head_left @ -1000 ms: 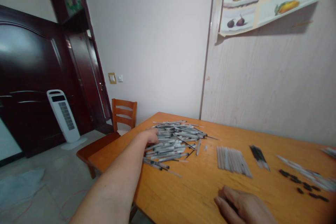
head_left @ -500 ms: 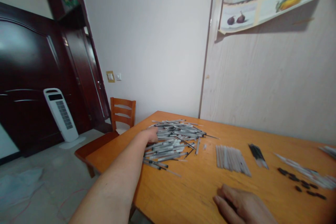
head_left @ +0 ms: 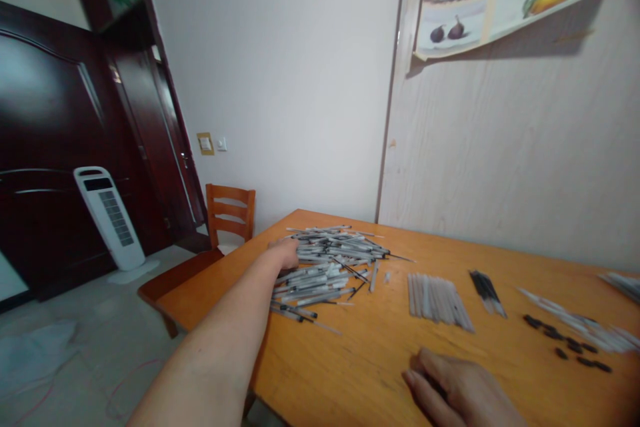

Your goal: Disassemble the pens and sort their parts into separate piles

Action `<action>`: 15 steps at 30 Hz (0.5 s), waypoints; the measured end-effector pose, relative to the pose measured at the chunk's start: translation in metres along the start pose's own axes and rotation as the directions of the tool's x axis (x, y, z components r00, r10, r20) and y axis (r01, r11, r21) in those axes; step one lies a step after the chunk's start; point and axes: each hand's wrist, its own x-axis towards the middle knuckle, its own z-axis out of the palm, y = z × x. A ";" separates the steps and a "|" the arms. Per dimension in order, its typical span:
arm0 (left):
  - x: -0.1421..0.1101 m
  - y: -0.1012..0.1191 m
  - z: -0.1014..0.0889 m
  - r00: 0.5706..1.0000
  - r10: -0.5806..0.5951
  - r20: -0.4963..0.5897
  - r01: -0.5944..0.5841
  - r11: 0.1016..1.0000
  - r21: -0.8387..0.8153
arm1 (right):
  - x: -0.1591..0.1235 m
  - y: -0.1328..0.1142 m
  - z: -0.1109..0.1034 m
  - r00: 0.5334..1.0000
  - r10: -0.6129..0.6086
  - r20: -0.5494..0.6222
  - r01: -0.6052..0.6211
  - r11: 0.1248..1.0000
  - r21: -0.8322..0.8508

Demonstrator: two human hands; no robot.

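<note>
My left arm stretches across the table, and my left hand (head_left: pixel 285 252) is at the left side of a large heap of pens (head_left: pixel 345 247) with clear barrels and dark parts. Its fingers are hidden from view, so whether it holds a pen does not show. My right hand (head_left: pixel 453 387) rests on the near part of the table with its fingers curled in and nothing visible in them. Beyond it lies a row of clear pen barrels (head_left: pixel 439 301) side by side. To the right of that row is a small bunch of dark-ended thin pieces (head_left: pixel 488 293).
Several small black pieces (head_left: pixel 567 341), likely caps, lie at the right near white thin sticks (head_left: pixel 580 321). More sticks (head_left: pixel 623 285) are at the far right edge. A wooden chair (head_left: pixel 231 213) stands past the wooden table's (head_left: pixel 370 360) left end. A white tower fan (head_left: pixel 113 217) stands behind.
The view has shifted slightly. My left hand stays at the left side of the pen heap, and my right hand still rests on the table.
</note>
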 end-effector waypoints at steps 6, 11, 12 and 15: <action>0.000 0.001 0.000 1.000 0.021 -0.021 -0.021 1.000 0.000 | 0.000 0.002 0.000 0.997 -0.028 0.072 0.025 0.999 0.032; 0.000 0.000 0.000 0.999 0.024 -0.029 -0.024 1.000 0.010 | 0.000 0.002 0.001 0.997 -0.033 0.065 0.031 0.999 0.023; 0.001 0.000 0.000 0.999 0.023 -0.028 -0.023 1.000 0.012 | 0.000 0.002 0.001 0.997 -0.031 0.067 0.030 0.999 0.019; 0.000 0.001 -0.001 0.999 0.030 -0.021 -0.030 0.999 0.019 | 0.000 0.000 0.000 0.997 -0.026 0.071 0.025 1.000 0.014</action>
